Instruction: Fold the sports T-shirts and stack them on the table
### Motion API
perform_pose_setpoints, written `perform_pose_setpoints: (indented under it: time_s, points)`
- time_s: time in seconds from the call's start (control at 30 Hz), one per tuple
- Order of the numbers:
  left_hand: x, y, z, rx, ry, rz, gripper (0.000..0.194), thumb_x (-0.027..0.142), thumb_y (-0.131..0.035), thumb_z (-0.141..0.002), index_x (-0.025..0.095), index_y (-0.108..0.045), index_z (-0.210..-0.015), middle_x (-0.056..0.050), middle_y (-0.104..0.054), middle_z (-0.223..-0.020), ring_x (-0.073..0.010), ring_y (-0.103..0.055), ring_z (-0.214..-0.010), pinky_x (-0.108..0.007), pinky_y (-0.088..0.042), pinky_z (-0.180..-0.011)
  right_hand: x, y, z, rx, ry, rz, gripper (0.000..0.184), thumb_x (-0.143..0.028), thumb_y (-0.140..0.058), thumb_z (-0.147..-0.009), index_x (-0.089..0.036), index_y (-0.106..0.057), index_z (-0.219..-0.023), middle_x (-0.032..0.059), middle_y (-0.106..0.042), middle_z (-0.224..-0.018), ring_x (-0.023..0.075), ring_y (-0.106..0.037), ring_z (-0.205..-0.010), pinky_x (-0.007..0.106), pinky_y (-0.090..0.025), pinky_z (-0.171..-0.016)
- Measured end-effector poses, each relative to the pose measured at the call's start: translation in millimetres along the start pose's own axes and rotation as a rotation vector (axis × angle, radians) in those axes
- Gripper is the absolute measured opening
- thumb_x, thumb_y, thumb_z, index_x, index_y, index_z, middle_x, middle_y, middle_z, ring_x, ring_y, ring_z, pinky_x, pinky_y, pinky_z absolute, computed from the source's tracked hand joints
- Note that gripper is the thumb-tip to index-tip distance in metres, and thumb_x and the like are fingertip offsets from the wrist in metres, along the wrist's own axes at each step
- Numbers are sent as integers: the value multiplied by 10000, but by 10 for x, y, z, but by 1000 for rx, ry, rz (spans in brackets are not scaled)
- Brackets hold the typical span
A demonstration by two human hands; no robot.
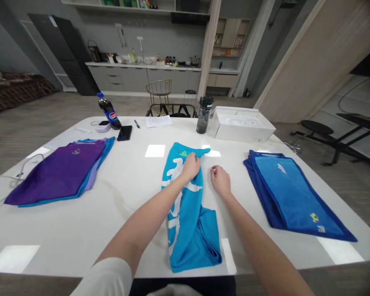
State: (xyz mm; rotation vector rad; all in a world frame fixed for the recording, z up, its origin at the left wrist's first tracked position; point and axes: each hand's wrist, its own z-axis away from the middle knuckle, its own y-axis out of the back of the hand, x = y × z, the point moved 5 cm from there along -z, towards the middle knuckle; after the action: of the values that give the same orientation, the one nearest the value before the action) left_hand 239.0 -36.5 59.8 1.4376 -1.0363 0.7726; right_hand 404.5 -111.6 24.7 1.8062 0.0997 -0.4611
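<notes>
In front of me a bright blue shirt with large white brush-style characters and a small green logo lies folded lengthwise into a narrow strip. Its lower right part is tucked over in loose creases, and a small piece of fabric sticks out at the upper right. My left hand pinches the cloth near that upper right corner, with the fingers closed on it. Just right of the shirt, apart from it, my right hand hovers low at the white table. Its fingers are curled in, and nothing shows in them.
Folded purple and blue clothes lie left; folded blue garments lie right. Along the back are a cola bottle, a phone, a pen, paper, a dark water bottle and a white box.
</notes>
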Motion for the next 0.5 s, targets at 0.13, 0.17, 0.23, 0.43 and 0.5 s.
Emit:
perform_pose_setpoints:
  time_s: [0.13,0.17,0.23,0.43,0.5]
  points:
    - [-322,563,-251,30,278,664,276,391,-496,-934,172,-642,-1018,-82,-721,-920,-244,-700,-915,-426,-566,-902,-51,-5,32,-14,17,49,291,-369,-398,-1068,-197,-619,-1147,98,-717,-1107,241,-643,-1030,337,-389,-844]
    - [-439,732,-272,35,336,760,284,391,-532,-904,163,-655,-1019,-84,-729,-914,-244,-705,-912,-423,-569,-904,-71,-10,33,-17,28,64,295,-377,-401,-1070,-197,-617,-1156,99,-716,-1113,246,-643,-1036,342,-389,-849]
    - [-697,1136,-270,146,399,638,276,342,-556,-872,151,-667,-1037,-98,-736,-961,-249,-704,-965,-425,-560,-944,-115,-28,31,-30,54,91,301,-387,-407,-1071,-194,-613,-1175,103,-711,-1137,255,-643,-1051,350,-389,-862]
    - [-789,1670,-180,216,49,-131,466,248,-633,-835,179,-610,-1295,-123,-594,-1391,-264,-543,-1330,-409,-391,-1178,-199,-79,19,-67,102,151,312,-396,-435,-1051,-182,-611,-1195,130,-699,-1184,283,-634,-1084,373,-385,-903]
    - [-655,1428,-145,-73,-133,-313,479,331,-651,-863,188,-618,-1318,-120,-591,-1409,-266,-557,-1323,-391,-397,-1172,-186,-71,-10,-71,88,139,308,-402,-452,-1034,-189,-617,-1182,122,-710,-1163,284,-640,-1070,376,-385,-908]
